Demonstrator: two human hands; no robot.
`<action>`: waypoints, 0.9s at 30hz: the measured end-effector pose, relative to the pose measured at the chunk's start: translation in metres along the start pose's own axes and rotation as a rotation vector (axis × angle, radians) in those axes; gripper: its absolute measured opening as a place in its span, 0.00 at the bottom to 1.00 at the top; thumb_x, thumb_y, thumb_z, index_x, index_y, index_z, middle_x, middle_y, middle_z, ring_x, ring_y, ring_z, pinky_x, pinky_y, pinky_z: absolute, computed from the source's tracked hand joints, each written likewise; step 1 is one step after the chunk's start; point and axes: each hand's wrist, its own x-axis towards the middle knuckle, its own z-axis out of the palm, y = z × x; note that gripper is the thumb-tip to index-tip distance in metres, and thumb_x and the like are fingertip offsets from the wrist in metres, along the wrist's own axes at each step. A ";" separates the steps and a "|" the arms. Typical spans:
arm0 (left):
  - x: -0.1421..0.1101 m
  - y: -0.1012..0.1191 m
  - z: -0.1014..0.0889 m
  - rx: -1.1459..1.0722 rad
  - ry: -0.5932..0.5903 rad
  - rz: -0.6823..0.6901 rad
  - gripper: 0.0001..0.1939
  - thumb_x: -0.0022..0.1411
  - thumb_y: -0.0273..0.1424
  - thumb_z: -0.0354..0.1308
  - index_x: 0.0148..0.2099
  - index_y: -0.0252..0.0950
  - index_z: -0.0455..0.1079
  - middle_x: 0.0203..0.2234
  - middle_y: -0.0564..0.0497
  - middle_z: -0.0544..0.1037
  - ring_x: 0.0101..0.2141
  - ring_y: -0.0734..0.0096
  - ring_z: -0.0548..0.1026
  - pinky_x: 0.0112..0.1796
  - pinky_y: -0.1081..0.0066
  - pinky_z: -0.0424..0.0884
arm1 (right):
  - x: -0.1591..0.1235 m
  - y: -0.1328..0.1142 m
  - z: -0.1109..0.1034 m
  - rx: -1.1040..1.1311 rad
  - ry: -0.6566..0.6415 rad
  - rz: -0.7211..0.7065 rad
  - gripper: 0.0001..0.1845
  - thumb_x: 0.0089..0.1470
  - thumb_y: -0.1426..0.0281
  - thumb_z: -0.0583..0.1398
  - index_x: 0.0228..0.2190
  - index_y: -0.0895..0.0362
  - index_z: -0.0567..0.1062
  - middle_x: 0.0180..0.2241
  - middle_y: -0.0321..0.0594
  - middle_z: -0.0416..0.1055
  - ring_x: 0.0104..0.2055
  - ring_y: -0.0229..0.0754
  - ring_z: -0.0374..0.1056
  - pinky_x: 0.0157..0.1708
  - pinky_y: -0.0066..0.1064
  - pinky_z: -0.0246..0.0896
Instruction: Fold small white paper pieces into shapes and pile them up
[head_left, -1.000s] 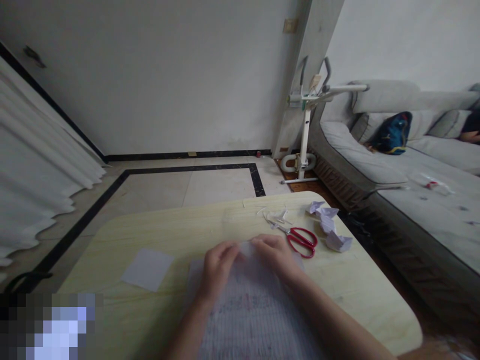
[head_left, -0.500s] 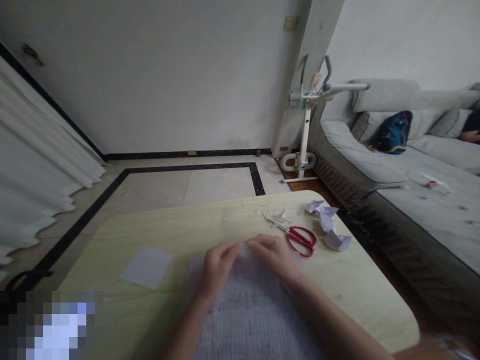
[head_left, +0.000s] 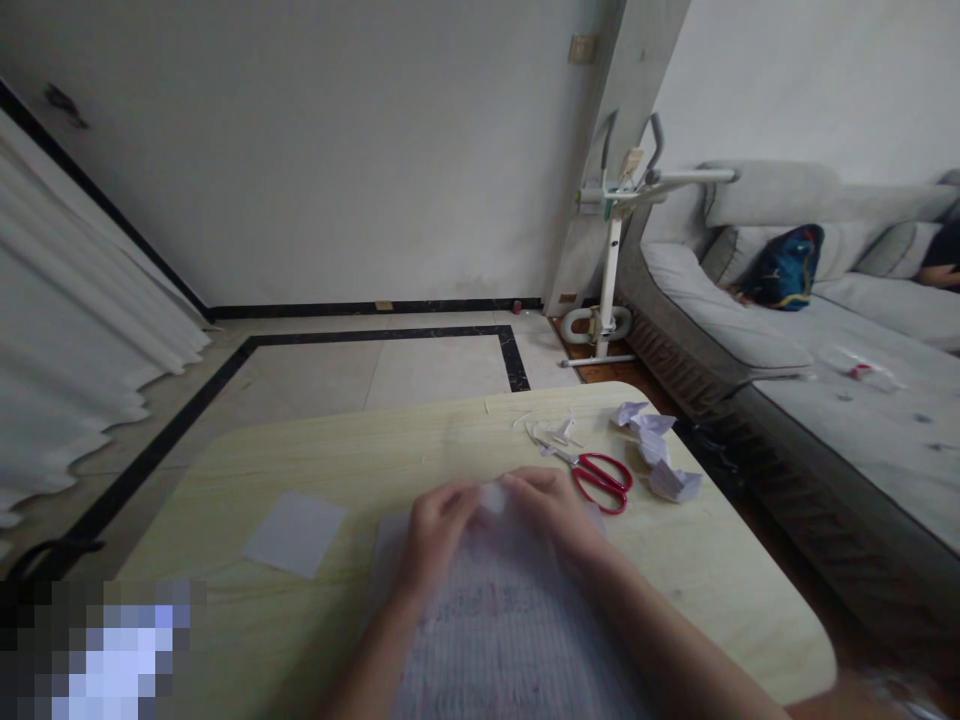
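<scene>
My left hand (head_left: 437, 525) and my right hand (head_left: 546, 508) meet close together over the middle of the table, fingers pinched. Between them shows a small white piece of paper (head_left: 493, 497), gripped from both sides; its full shape is hidden and blurred. Beneath my wrists lies a lined sheet with handwriting (head_left: 487, 640). Red-handled scissors (head_left: 602, 480) rest just beyond my right hand, blades pointing up and left. A square of white paper (head_left: 295, 534) lies flat, apart from my left hand.
Crumpled paper (head_left: 675, 482) sits at the table's right side. Thin white scraps (head_left: 559, 430) are scattered near the scissor tips. The pale wooden table (head_left: 360, 460) has rounded corners. Beyond it stand exercise equipment (head_left: 611, 260) and a grey sofa (head_left: 877, 330), where part of a person shows.
My hands stay almost in place. The fingers have shifted slightly, and the white piece between them shows a little more clearly.
</scene>
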 end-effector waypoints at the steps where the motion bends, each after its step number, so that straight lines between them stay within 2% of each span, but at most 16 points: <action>1: 0.000 0.000 -0.001 0.010 -0.004 0.007 0.15 0.57 0.39 0.57 0.28 0.32 0.75 0.18 0.50 0.77 0.22 0.71 0.72 0.26 0.75 0.66 | 0.000 0.000 0.000 0.005 0.008 -0.001 0.18 0.53 0.59 0.57 0.23 0.59 0.76 0.20 0.36 0.69 0.23 0.36 0.62 0.22 0.25 0.55; 4: -0.001 0.001 -0.002 0.069 -0.001 0.043 0.18 0.59 0.38 0.55 0.23 0.32 0.73 0.18 0.50 0.75 0.22 0.71 0.71 0.26 0.75 0.65 | 0.001 0.000 0.000 -0.021 0.017 -0.065 0.16 0.54 0.60 0.57 0.28 0.59 0.77 0.26 0.38 0.73 0.29 0.39 0.67 0.29 0.28 0.60; 6: -0.002 0.000 -0.001 0.088 0.000 0.061 0.18 0.59 0.39 0.55 0.23 0.33 0.72 0.17 0.51 0.74 0.22 0.71 0.71 0.26 0.75 0.65 | 0.001 0.001 -0.001 -0.051 0.009 -0.130 0.13 0.53 0.63 0.58 0.33 0.58 0.78 0.32 0.40 0.76 0.35 0.42 0.69 0.36 0.30 0.62; 8: -0.004 0.000 0.000 0.069 -0.001 0.055 0.16 0.59 0.39 0.56 0.26 0.33 0.72 0.18 0.52 0.74 0.23 0.71 0.71 0.27 0.75 0.65 | 0.001 0.002 -0.001 -0.066 -0.001 -0.176 0.11 0.52 0.65 0.59 0.34 0.58 0.77 0.35 0.41 0.76 0.38 0.42 0.70 0.39 0.32 0.63; 11: -0.004 0.002 0.002 -0.035 0.006 0.023 0.14 0.58 0.39 0.57 0.35 0.33 0.74 0.23 0.52 0.76 0.25 0.71 0.72 0.28 0.75 0.66 | 0.002 0.004 0.002 -0.077 0.026 -0.185 0.08 0.53 0.66 0.59 0.30 0.58 0.77 0.31 0.40 0.76 0.35 0.42 0.70 0.37 0.32 0.63; 13: -0.004 0.004 0.001 -0.112 -0.039 0.001 0.14 0.58 0.39 0.57 0.40 0.33 0.73 0.26 0.51 0.77 0.27 0.71 0.72 0.30 0.76 0.66 | 0.003 0.006 0.005 -0.064 0.075 -0.173 0.08 0.53 0.67 0.59 0.29 0.58 0.76 0.29 0.39 0.75 0.33 0.41 0.70 0.35 0.31 0.63; 17: -0.004 0.006 0.001 -0.164 -0.173 -0.044 0.13 0.56 0.36 0.60 0.40 0.32 0.74 0.28 0.50 0.77 0.30 0.70 0.73 0.32 0.75 0.67 | 0.005 0.010 0.009 0.009 0.131 -0.132 0.07 0.52 0.67 0.58 0.28 0.58 0.74 0.27 0.38 0.73 0.30 0.40 0.68 0.31 0.30 0.62; 25: -0.002 -0.006 0.005 -0.163 -0.091 -0.044 0.16 0.52 0.37 0.64 0.42 0.33 0.73 0.32 0.48 0.78 0.32 0.66 0.75 0.34 0.72 0.70 | 0.002 0.006 0.011 0.032 0.077 -0.118 0.07 0.51 0.67 0.61 0.28 0.59 0.75 0.26 0.39 0.73 0.29 0.40 0.68 0.29 0.30 0.62; 27: -0.001 -0.006 0.005 -0.162 -0.090 -0.044 0.16 0.53 0.37 0.63 0.42 0.33 0.73 0.32 0.48 0.78 0.32 0.66 0.75 0.34 0.71 0.70 | 0.002 0.006 0.011 -0.006 0.084 -0.155 0.07 0.51 0.67 0.61 0.29 0.59 0.75 0.28 0.39 0.73 0.30 0.40 0.68 0.31 0.31 0.62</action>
